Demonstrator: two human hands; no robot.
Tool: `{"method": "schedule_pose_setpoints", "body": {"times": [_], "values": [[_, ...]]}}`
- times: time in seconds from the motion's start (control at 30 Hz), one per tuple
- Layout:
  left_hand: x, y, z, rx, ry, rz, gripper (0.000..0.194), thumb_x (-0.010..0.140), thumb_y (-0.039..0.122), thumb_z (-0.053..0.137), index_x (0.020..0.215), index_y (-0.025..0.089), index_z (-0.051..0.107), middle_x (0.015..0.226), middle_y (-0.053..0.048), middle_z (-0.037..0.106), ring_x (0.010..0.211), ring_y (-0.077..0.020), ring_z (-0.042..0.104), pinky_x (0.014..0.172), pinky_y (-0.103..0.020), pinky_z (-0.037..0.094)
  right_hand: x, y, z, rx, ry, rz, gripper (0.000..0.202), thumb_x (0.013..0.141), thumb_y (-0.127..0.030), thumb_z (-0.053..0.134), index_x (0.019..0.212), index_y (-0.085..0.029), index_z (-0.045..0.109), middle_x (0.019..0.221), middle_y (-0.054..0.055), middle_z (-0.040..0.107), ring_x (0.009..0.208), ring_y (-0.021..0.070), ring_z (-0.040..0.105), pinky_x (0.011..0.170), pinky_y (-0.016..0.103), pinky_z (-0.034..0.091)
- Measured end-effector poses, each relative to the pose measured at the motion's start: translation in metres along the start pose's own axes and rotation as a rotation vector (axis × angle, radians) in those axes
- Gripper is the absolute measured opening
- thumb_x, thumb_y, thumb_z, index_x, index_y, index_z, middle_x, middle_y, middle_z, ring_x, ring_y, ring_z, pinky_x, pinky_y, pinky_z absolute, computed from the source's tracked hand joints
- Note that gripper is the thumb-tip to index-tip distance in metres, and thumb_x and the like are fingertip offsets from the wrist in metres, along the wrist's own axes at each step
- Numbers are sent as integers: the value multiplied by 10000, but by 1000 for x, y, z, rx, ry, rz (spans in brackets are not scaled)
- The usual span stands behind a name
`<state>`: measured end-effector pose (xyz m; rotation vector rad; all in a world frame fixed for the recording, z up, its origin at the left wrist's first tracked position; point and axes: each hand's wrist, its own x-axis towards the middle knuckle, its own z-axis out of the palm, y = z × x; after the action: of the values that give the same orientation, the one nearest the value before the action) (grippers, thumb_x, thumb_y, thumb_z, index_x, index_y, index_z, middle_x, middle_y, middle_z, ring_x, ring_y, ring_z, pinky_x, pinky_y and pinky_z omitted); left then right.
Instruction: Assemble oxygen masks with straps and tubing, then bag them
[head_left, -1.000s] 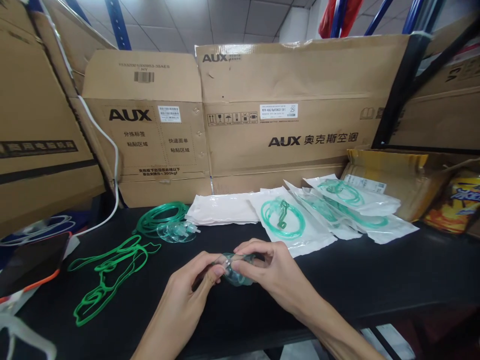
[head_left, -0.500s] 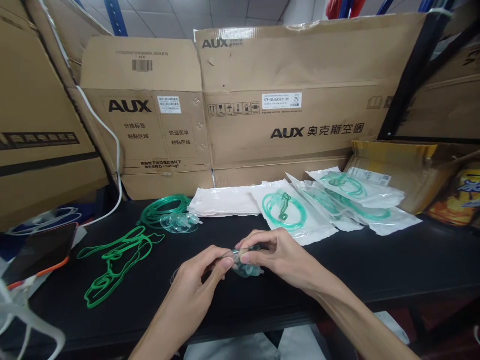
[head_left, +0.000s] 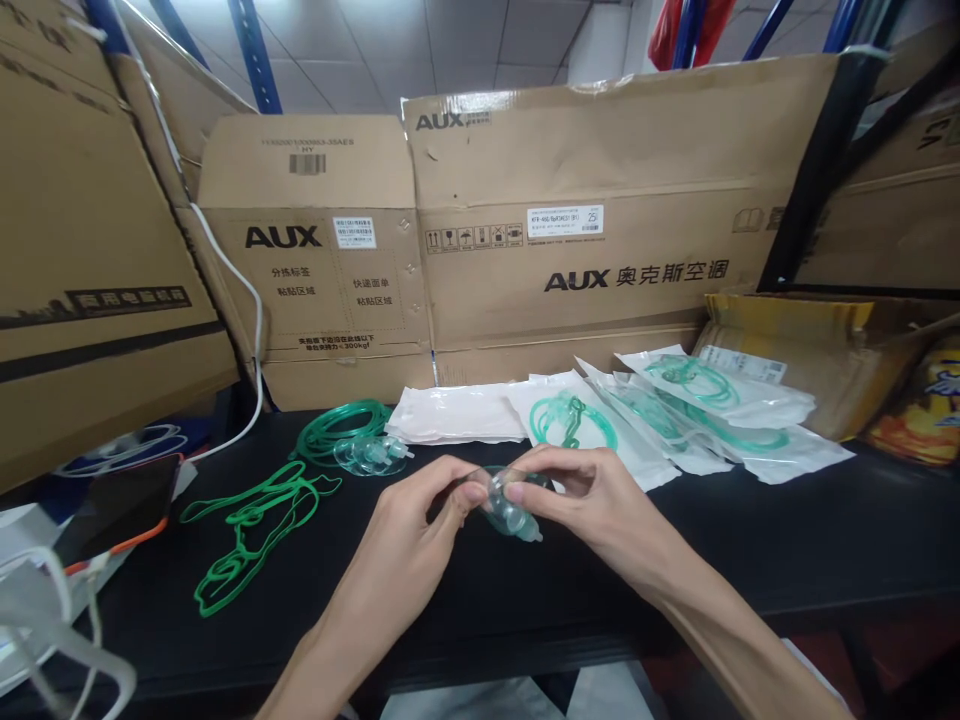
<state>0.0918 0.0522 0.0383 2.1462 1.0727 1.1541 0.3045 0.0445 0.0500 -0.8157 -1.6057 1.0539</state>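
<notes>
A clear, green-tinted plastic oxygen mask [head_left: 512, 518] is held just above the black table, its connector pointing down and right. My left hand [head_left: 435, 520] pinches the mask's upper left part between thumb and fingers. From the other side, my right hand [head_left: 581, 490] pinches it close by, the thumbs nearly meeting. The fingers hide part of the mask. Left of my hands, green elastic straps [head_left: 251, 525] lie in a loose tangle. Behind them are a coil of green tubing [head_left: 337, 428] and more clear masks [head_left: 371, 453].
White packets [head_left: 459, 412] lie stacked at the back. Several sealed pouches with green tubing [head_left: 574, 420] lie to their right. Cardboard panels [head_left: 495, 280] stand behind the black table [head_left: 675, 560]. At left are a phone [head_left: 124, 510] and white cables [head_left: 259, 370].
The camera view has shifted slightly, moving the scene right and down. Both hands still grip the mask, which has tilted so its connector points lower.
</notes>
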Motion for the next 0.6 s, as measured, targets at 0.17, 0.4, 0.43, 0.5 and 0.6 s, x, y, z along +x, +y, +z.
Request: {"method": "schedule_pose_setpoints", "body": {"times": [0.17,0.4,0.43,0.5,0.6], "values": [[21,21,4,25,-15,106,254,1072,390,490,937,225,627,892,34,634,841,-135,558,775,-220,397,-3,-12,-11,-1,110,-100,110,851,-309,809,913,-218,814,942,22,744,936,182,653,823,277,500],[26,22,3,53,-70,133,253,1081,366,475,928,222,617,863,36,623,799,-136,541,760,-228,393,-3,-13,-15,22,42,-27,71,877,-281,784,898,-213,791,923,4,730,904,162,632,808,264,473],[26,22,2,56,-83,132,256,1080,368,477,929,223,623,867,36,630,805,-138,548,766,-230,395,-3,-12,-15,40,35,-3,62,877,-271,783,888,-210,782,910,-2,718,896,158,624,803,263,465],[26,23,-1,61,-101,120,262,1078,379,478,938,229,640,890,34,650,831,-143,567,787,-235,402,-3,-11,-14,84,19,46,64,885,-265,775,875,-202,766,893,-6,697,885,153,610,800,264,450],[25,26,-4,81,-130,93,265,1070,404,490,955,244,668,924,35,673,851,-150,579,794,-244,404,-4,-10,-15,135,-9,78,99,904,-286,762,892,-188,761,907,9,707,892,159,619,814,271,448]]}}
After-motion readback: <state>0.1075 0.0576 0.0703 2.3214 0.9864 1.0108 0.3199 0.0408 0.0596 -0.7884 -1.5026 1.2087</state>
